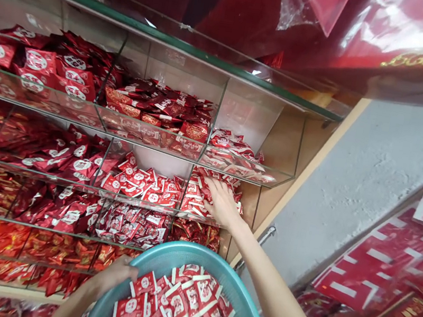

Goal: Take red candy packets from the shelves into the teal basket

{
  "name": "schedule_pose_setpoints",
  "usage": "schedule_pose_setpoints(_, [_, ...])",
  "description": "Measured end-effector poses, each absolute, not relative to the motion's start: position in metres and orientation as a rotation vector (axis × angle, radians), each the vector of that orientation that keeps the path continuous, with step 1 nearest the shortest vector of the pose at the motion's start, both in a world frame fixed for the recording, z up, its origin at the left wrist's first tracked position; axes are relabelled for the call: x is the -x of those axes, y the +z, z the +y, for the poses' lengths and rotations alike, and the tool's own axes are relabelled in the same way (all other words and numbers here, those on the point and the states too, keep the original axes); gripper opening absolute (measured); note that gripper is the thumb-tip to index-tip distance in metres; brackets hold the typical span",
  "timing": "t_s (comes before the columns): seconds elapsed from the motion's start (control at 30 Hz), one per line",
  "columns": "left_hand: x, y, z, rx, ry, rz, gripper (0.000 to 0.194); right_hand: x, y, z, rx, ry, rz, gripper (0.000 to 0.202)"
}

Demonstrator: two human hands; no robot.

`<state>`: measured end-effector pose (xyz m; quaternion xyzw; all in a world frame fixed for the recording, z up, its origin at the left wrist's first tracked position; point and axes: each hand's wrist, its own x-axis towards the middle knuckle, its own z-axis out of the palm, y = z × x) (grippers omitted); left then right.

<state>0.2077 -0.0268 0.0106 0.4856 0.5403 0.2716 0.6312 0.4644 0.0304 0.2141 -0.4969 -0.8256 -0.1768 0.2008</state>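
Note:
A teal plastic basket (259, 300) at the bottom centre holds a heap of small red-and-white wrapped packets (188, 307). My left hand (116, 275) is closed on the basket's left rim; some of its fingers are hidden. Reaching into the right-hand compartment of a middle shelf, my right hand (222, 203) lies palm down on similar red-and-white packets (194, 198). Its visible fingers are stretched out, and the palm side is out of sight. In the neighbouring compartment lies another pile of red-and-white packets (146, 187).
Glass shelves (158, 142) with upright dividers hold many red packets to the left. A thick glass edge (211, 58) runs overhead, with large red packages (254, 15) above it. To the right are a grey wall (376, 184) and red hanging packages (376, 259).

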Motion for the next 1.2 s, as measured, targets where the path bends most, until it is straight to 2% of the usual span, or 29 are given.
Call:
schedule_pose_setpoints(0.07, [-0.208, 0.009, -0.026, -1.12, 0.626, 1.227, 0.014, -0.463, 0.215, 0.041, 1.442, -0.486, -2.383, 0.068])
schedule_pose_setpoints(0.17, [-0.208, 0.005, -0.025, -1.108, 0.627, 1.229, 0.017, -0.461, 0.218, 0.046, 1.504, -0.561, -2.403, 0.071])
schedule_pose_setpoints(0.3, [-0.208, 0.003, -0.023, -1.122, 0.633, 1.268, 0.015, -0.46, 0.221, 0.043, 1.573, -0.732, -2.354, 0.062])
schedule_pose_setpoints(0.47, [-0.207, 0.005, -0.024, -1.136, 0.635, 1.296, 0.012, -0.464, 0.215, 0.043, 1.617, -0.727, -2.418, 0.043])
schedule_pose_setpoints(0.77, [-0.209, 0.017, -0.031, -1.106, 0.627, 1.27, 0.018, -0.455, 0.204, 0.043, 1.836, -0.717, -2.221, 0.037])
schedule_pose_setpoints(1.0, [-0.209, 0.018, -0.028, -1.094, 0.633, 1.246, 0.012, -0.472, 0.223, 0.029, 1.816, -0.406, -2.255, 0.049])
schedule_pose_setpoints(1.2, [-0.208, 0.021, -0.031, -1.112, 0.621, 1.221, 0.015, -0.491, 0.225, -0.029, 1.615, -0.143, -2.226, 0.053])
